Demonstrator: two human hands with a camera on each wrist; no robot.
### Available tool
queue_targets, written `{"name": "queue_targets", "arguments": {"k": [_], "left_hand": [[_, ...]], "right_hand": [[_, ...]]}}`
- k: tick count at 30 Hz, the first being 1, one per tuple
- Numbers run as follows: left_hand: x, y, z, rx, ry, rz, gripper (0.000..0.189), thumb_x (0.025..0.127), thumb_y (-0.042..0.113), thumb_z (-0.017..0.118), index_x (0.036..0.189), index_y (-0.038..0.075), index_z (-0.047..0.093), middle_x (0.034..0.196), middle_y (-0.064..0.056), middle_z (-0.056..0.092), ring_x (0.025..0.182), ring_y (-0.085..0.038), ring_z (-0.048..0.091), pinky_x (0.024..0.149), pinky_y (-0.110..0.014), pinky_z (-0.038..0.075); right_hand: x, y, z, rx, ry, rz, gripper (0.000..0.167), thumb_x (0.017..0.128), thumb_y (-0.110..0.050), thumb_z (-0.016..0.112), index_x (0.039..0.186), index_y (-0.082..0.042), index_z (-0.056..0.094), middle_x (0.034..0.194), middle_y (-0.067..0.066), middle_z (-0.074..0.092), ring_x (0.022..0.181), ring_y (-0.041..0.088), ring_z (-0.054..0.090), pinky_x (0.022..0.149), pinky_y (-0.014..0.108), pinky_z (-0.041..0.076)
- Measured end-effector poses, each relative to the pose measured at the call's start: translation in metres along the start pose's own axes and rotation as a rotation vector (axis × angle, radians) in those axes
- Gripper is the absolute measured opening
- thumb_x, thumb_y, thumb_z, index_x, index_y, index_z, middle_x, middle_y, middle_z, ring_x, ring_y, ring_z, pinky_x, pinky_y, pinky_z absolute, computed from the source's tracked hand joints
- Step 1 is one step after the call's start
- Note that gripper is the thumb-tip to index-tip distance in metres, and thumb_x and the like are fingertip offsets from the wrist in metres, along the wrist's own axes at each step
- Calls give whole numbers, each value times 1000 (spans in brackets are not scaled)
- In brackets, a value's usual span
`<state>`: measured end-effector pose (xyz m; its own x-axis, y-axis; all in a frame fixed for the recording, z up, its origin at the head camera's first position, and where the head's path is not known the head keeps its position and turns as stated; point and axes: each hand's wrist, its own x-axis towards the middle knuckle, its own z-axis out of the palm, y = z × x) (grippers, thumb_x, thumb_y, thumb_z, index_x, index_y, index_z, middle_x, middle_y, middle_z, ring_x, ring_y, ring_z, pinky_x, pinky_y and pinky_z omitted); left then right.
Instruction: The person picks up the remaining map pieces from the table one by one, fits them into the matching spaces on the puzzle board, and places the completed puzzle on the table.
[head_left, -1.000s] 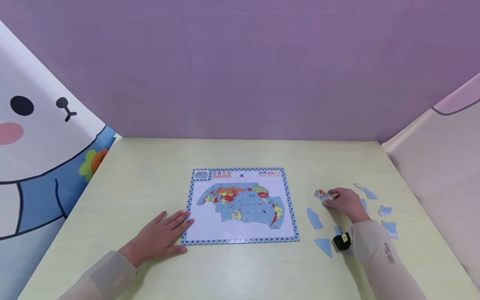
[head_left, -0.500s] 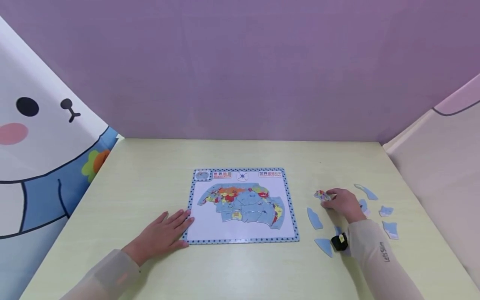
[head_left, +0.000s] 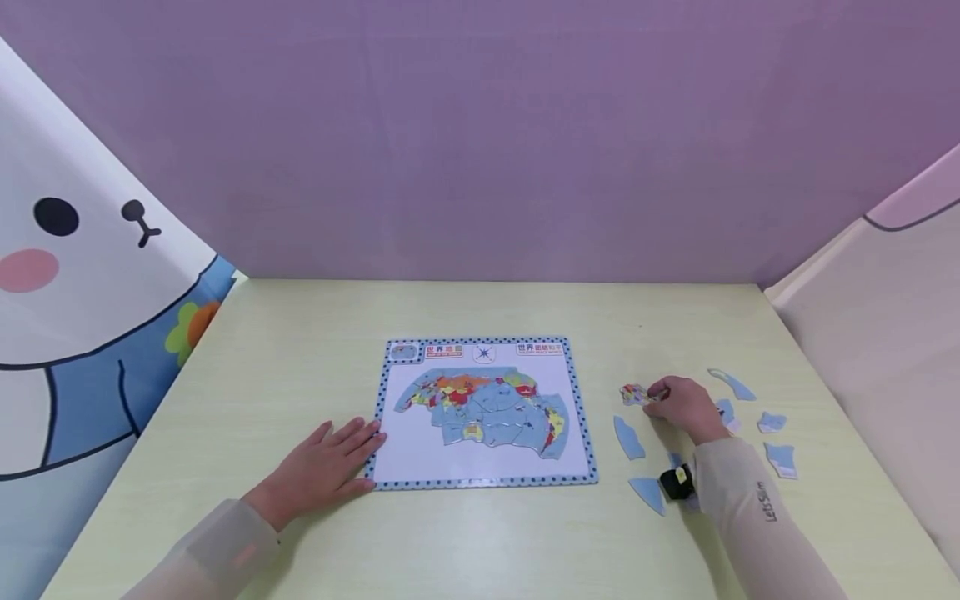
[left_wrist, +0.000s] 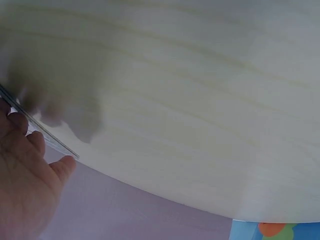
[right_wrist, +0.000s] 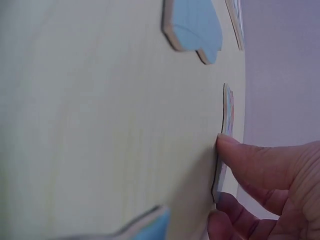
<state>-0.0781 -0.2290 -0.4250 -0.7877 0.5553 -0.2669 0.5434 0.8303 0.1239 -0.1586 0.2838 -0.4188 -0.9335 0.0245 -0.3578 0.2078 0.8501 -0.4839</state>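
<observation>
"Right hand (head_left: 688, 410) holding something?"

"Yes, thumb and fingers pinch a colourful puzzle piece (head_left: 632, 395) that juts out left of them, toward the map board (head_left: 412, 461). Left hand (head_left: 318, 471) touches the board's left edge, fingers straight."

"And around?"

"Pale desk (head_left: 480, 550), purple backdrop (head_left: 480, 150)."

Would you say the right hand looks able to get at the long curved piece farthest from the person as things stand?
Probably yes: the curved piece lies uncovered close to the right hand, though it would likely have to release the multicoloured piece first.
</observation>
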Motion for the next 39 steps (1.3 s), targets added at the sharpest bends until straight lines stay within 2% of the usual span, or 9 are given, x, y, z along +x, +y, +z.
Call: {"name": "queue_targets", "arguments": {"k": [9, 17, 24, 39], "left_hand": [[1, -2, 2, 12, -2, -10, 71, 92, 56, 51, 146, 11, 41, 151, -11, 36, 141, -36, 26, 107, -63, 23], [1, -3, 2, 0, -2, -15, 72, 92, 55, 52, 146, 9, 41, 152, -11, 35, 141, -36, 25, 107, -63, 22], [2, -3, 1, -12, -7, -9, 74, 92, 59, 47, 146, 9, 40, 152, -11, 35, 141, -36, 25, 108, -63, 22], [3, -5, 1, 21, -24, -2, 72, 92, 58, 49, 146, 11, 40, 153, -9, 34, 141, -35, 25, 108, -62, 22]], "right_hand": [[2, 0, -3, -5, -21, 44, 46, 83, -16, 71, 114, 14, 56, 114, 32, 57, 102, 43, 54, 90, 54, 42], [4, 4, -4, 31, -19, 41, 46, 82, -15, 73, 113, 13, 57, 112, 31, 57, 100, 42, 54, 88, 54, 42], [4, 6, -5, 49, -13, 29, 45, 80, -15, 75, 111, 12, 56, 110, 31, 58, 99, 42, 54, 87, 53, 43], [3, 10, -9, 76, -10, -13, 38, 82, -14, 74, 107, 9, 58, 106, 30, 58, 94, 40, 55, 80, 49, 44]]}}
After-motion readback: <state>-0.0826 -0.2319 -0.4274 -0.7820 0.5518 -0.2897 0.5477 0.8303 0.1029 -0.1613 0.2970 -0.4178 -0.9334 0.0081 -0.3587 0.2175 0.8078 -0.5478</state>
